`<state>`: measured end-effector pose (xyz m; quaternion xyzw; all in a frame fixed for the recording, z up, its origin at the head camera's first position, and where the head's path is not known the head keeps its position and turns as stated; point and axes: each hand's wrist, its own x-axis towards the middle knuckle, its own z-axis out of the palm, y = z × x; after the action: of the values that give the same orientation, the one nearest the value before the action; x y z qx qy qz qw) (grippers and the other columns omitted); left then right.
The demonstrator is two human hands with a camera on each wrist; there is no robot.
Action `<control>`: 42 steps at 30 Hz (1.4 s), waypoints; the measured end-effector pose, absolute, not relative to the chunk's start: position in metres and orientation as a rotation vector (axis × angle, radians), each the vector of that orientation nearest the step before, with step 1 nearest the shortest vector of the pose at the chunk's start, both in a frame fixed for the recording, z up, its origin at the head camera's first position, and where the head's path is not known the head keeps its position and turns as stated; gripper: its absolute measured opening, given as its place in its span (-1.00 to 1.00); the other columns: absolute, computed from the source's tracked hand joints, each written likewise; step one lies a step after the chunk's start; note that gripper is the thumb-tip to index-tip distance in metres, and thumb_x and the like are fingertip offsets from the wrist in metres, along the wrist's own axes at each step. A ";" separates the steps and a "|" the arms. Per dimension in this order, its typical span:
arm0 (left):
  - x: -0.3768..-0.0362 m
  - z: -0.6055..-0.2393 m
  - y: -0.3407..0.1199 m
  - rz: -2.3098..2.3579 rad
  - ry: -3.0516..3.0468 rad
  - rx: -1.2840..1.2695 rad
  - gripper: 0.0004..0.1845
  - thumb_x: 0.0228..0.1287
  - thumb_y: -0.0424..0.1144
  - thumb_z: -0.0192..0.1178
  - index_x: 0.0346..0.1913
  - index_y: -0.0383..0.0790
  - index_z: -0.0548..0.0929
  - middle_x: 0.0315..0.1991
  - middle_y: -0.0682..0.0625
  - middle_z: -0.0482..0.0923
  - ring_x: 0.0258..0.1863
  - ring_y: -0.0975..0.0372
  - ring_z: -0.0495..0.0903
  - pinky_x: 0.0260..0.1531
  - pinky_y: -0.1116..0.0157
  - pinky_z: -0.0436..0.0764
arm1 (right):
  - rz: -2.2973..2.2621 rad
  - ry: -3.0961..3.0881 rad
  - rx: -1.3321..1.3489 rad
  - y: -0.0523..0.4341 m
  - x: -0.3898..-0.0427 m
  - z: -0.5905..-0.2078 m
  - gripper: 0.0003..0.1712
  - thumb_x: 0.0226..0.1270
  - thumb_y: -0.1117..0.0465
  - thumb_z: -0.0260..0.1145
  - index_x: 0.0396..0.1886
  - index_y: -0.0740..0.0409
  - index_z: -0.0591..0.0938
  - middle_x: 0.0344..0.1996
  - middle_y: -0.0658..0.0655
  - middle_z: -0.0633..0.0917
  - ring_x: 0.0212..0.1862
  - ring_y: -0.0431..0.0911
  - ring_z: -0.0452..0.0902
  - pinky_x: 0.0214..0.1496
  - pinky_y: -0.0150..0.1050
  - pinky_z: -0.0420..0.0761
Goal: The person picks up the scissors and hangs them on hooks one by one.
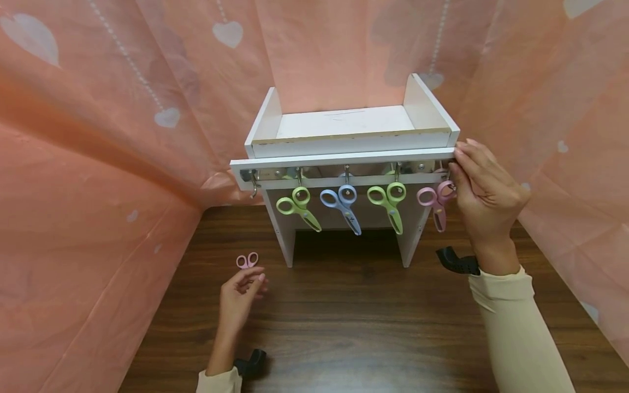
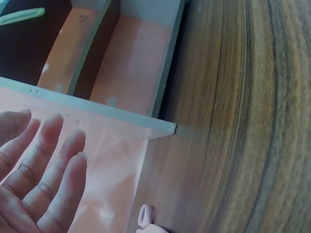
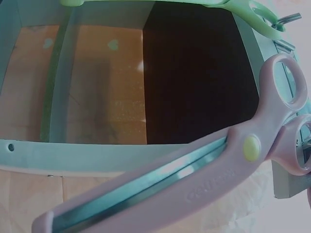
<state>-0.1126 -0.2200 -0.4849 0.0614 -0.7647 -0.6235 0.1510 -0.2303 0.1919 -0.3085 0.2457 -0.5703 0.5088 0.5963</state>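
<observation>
My right hand (image 1: 488, 188) grips the right end of the white hook board (image 1: 314, 160), fingers over its top edge and thumb in front. Beside that thumb, pink scissors (image 1: 437, 203) dangle by a handle loop from the end hook; they fill much of the right wrist view. Blue scissors (image 1: 344, 207) hang in the middle, between green scissors (image 1: 298, 207) and a second green pair (image 1: 390, 204). My left hand (image 1: 241, 295) hovers low on the left, fingers loosely bent and holding nothing. Just beyond its fingertips, small pink scissors (image 1: 247, 260) lie on the table, partly covered by the hand.
The board is the front of a white shelf unit (image 1: 275, 218) standing on a dark wooden table (image 1: 344, 327). A bare metal hook (image 1: 254, 183) sits at the board's left end. Pink curtains (image 1: 123, 218) with white hearts surround the table at the back and sides.
</observation>
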 end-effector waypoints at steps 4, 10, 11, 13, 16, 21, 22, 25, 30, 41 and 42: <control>-0.113 -0.483 -0.224 -1.779 -2.194 0.198 -0.76 0.36 -0.37 0.34 0.00 -0.44 0.70 -0.25 -0.32 0.74 -0.41 0.08 0.76 -0.41 0.13 0.79 | 1.172 -1.330 0.567 0.192 -0.230 -0.307 -0.79 0.00 0.60 0.53 -0.31 0.41 0.80 -0.24 0.38 0.77 -0.03 0.24 0.73 0.21 0.14 0.63; -0.112 -0.482 -0.230 -1.773 -2.167 0.217 -0.79 0.35 -0.38 0.34 -0.01 -0.40 0.72 -0.25 -0.33 0.74 -0.43 0.11 0.76 -0.45 0.24 0.77 | 1.164 -1.335 0.561 0.192 -0.230 -0.307 -0.80 0.01 0.59 0.54 -0.31 0.41 0.80 -0.24 0.37 0.77 -0.03 0.24 0.73 0.21 0.13 0.63; -0.113 -0.483 -0.231 -1.770 -2.164 0.224 -0.79 0.35 -0.40 0.34 -0.01 -0.41 0.71 -0.25 -0.34 0.73 -0.44 0.13 0.76 -0.47 0.27 0.76 | 1.163 -1.336 0.560 0.192 -0.230 -0.307 -0.80 0.01 0.59 0.54 -0.31 0.41 0.80 -0.24 0.37 0.77 -0.03 0.24 0.73 0.21 0.13 0.63; -0.113 -0.483 -0.233 -1.778 -2.146 0.234 -0.81 0.34 -0.44 0.33 -0.02 -0.42 0.71 -0.26 -0.38 0.72 -0.47 0.13 0.75 -0.49 0.30 0.75 | 1.159 -1.339 0.557 0.193 -0.230 -0.307 -0.80 0.02 0.58 0.54 -0.31 0.40 0.80 -0.24 0.37 0.77 -0.03 0.23 0.73 0.21 0.13 0.63; -0.114 -0.484 -0.236 -1.785 -2.133 0.238 -0.82 0.33 -0.48 0.31 -0.04 -0.44 0.71 -0.28 -0.43 0.70 -0.51 0.14 0.74 -0.52 0.30 0.75 | 1.157 -1.340 0.556 0.193 -0.229 -0.307 -0.80 0.02 0.58 0.54 -0.30 0.40 0.80 -0.24 0.37 0.77 -0.03 0.24 0.73 0.21 0.13 0.63; -0.115 -0.484 -0.239 -1.771 -2.142 0.240 -0.83 0.33 -0.51 0.31 -0.06 -0.44 0.72 -0.31 -0.41 0.70 -0.53 0.10 0.73 -0.55 0.27 0.74 | 1.156 -1.344 0.556 0.193 -0.229 -0.308 -0.80 0.02 0.58 0.54 -0.30 0.40 0.81 -0.23 0.36 0.77 -0.02 0.23 0.73 0.21 0.13 0.63; -0.116 -0.484 -0.240 -1.766 -2.144 0.243 -0.83 0.33 -0.51 0.30 -0.05 -0.44 0.72 -0.32 -0.40 0.70 -0.53 0.11 0.73 -0.55 0.27 0.74 | 1.155 -1.347 0.555 0.193 -0.229 -0.308 -0.80 0.02 0.58 0.54 -0.30 0.39 0.81 -0.23 0.36 0.78 -0.02 0.23 0.73 0.21 0.12 0.63; -0.118 -0.488 -0.242 -1.749 -2.150 0.257 -0.81 0.33 -0.52 0.30 -0.03 -0.44 0.71 -0.32 -0.35 0.71 -0.55 0.15 0.71 -0.57 0.31 0.72 | 1.152 -1.353 0.556 0.194 -0.230 -0.308 -0.79 0.02 0.58 0.54 -0.29 0.39 0.81 -0.23 0.35 0.78 -0.02 0.22 0.73 0.22 0.12 0.63; -0.121 -0.497 -0.245 -1.691 -2.184 0.284 -0.80 0.32 -0.49 0.33 -0.03 -0.42 0.72 -0.32 -0.35 0.71 -0.58 0.19 0.68 -0.59 0.33 0.71 | 1.159 -1.352 0.566 0.195 -0.230 -0.308 -0.78 0.01 0.59 0.54 -0.29 0.39 0.81 -0.23 0.36 0.77 -0.02 0.24 0.73 0.22 0.12 0.62; -0.120 -0.498 -0.250 -1.318 -2.326 0.320 -0.87 0.29 -0.42 0.38 -0.12 -0.30 0.78 -0.35 -0.17 0.77 -0.52 -0.04 0.72 -0.67 0.43 0.60 | 1.164 -1.350 0.577 0.196 -0.230 -0.308 -0.77 0.00 0.60 0.53 -0.29 0.39 0.80 -0.23 0.37 0.77 -0.04 0.33 0.71 0.22 0.14 0.62; -0.120 -0.497 -0.250 -1.318 -2.329 0.323 -0.87 0.29 -0.42 0.38 -0.12 -0.30 0.78 -0.34 -0.17 0.77 -0.52 -0.06 0.72 -0.69 0.42 0.60 | 1.165 -1.350 0.576 0.196 -0.230 -0.308 -0.76 0.00 0.61 0.53 -0.29 0.39 0.80 -0.22 0.38 0.77 -0.04 0.32 0.71 0.22 0.14 0.62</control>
<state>-0.1200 -0.2500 -0.4974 0.1167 -0.8427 -0.4768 0.2210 -0.2300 0.1959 -0.3080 0.2478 -0.5804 0.5008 0.5923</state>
